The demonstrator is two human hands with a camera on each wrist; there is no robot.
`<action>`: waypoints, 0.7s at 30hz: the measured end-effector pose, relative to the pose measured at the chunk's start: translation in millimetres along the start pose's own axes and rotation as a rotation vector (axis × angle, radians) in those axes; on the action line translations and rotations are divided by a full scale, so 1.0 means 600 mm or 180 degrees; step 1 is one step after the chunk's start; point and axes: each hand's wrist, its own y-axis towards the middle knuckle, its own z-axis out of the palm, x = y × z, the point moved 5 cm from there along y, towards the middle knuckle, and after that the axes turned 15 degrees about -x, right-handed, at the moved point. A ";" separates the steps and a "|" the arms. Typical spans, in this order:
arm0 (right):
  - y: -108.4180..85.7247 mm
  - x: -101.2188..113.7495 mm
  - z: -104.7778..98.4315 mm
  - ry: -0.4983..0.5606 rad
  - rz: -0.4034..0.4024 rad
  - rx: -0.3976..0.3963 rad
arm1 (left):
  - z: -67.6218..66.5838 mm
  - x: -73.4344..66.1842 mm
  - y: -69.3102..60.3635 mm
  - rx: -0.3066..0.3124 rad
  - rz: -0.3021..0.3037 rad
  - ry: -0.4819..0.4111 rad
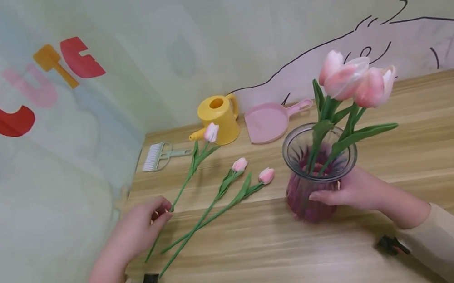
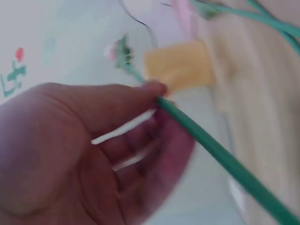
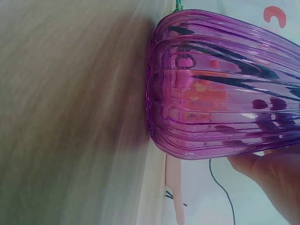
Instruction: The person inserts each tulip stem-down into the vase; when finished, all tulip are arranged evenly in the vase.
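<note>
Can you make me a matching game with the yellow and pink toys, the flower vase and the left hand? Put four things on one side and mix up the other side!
Things:
1. watering can
2. vase
3. dustpan
4. left hand

Colours and states:
A. has tulips in it and is held by the right hand
B. pinches a green tulip stem
C. yellow
D. pink

Right pairs: 1-C, 2-A, 3-D, 4-B
</note>
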 end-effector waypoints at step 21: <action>0.003 -0.004 0.000 0.0059 0.0238 0.0050 | -0.107 -0.337 0.131 -0.1967 0.1116 -0.3236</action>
